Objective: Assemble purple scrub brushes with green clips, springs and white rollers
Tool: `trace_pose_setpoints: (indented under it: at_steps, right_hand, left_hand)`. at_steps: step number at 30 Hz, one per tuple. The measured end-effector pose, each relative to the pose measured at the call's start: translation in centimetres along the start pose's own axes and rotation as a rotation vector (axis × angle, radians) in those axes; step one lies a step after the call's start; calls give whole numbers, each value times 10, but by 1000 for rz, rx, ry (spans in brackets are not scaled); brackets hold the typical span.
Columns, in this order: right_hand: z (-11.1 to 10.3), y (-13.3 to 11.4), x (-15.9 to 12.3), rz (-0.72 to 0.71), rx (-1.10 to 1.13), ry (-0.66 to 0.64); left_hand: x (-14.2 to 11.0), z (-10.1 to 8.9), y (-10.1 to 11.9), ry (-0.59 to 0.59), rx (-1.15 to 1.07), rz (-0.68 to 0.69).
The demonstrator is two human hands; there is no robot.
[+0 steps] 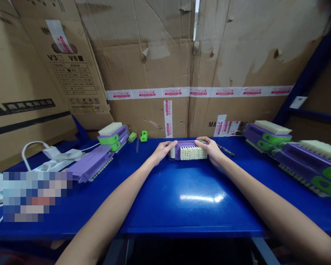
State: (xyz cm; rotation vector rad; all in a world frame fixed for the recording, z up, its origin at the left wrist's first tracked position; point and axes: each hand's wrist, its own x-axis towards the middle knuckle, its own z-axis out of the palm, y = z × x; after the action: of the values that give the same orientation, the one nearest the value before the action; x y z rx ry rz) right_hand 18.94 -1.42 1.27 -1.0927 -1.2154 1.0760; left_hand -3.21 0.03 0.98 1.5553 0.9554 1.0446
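A purple brush [193,151] with cream bristles facing me rests on the blue table, held at both ends. My left hand [164,151] grips its left end, thumb on top, beside a pale roller-like part. At the right end, my right hand [209,148] has its thumb over the front and fingers behind. Just right of that hand lies a thin dark tool [226,150], partly hidden. Left of the brush are a green plastic piece [143,136], a metal spring [138,145] and a smaller green part [132,137].
Stacked purple-and-green brushes stand at left [109,139] and right [267,137], with more brushes [306,162] nearer on the right. A purple brush body [91,162] lies left, near a white power strip [55,163] with cables. Cardboard [154,70] walls the back of the blue table [182,213].
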Motion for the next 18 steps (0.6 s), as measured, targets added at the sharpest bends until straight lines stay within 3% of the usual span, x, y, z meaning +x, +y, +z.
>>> trace_pose_setpoints:
  at_steps: [12,18]
  right_hand:
    - [-1,2,2,-33,-70,7]
    - [-3,3,2,-51,-93,-1]
  left_hand:
    - [0,-5,4,-37,-54,-52]
    - [0,-11,4,-112,-54,-49]
